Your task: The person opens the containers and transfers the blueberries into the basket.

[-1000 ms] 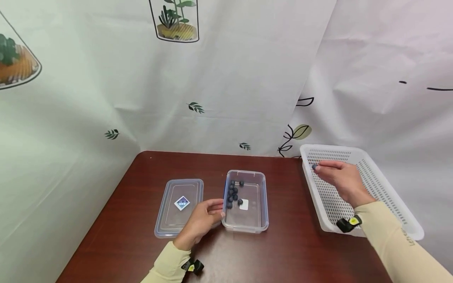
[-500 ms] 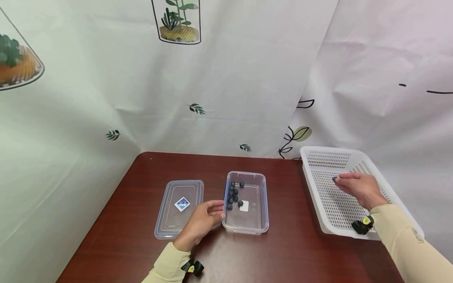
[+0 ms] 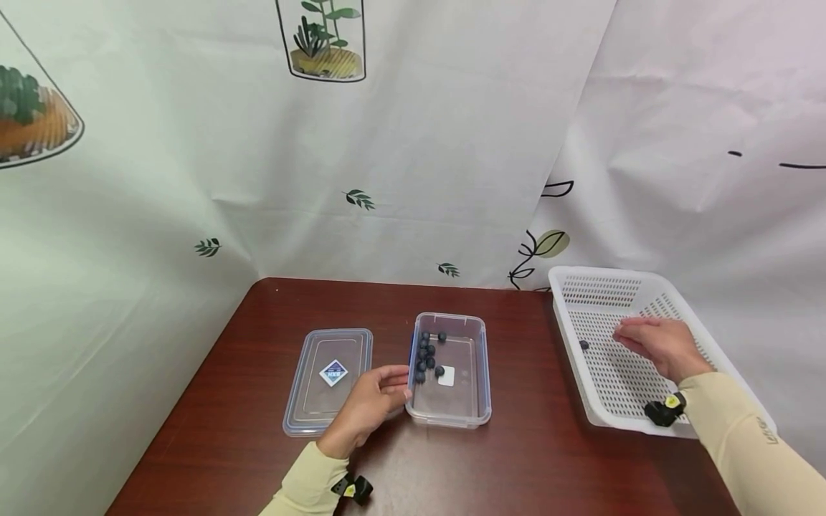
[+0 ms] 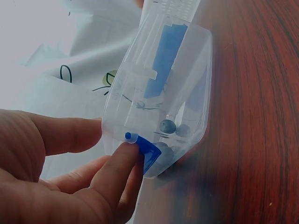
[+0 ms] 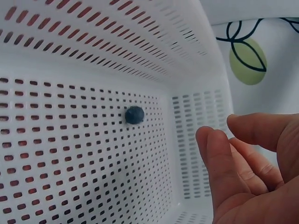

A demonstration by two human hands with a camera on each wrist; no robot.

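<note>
Both my arms are covered in long, pale cream-yellow sleeves [image 3: 748, 444] of a smooth, close-fitting fabric that reach right down to the wrists, stopping just behind my bare fingers [image 3: 629, 331]. On the right sleeve, further back from the fingers along the forearm, runs a small line of dark lettering [image 3: 769, 432] too small for me to read. Strapped at each wrist, directly behind the hand, sits a small black device with a yellow-green round patch on it, one on the left [image 3: 349, 488] and one on the right [image 3: 665, 410].
</note>
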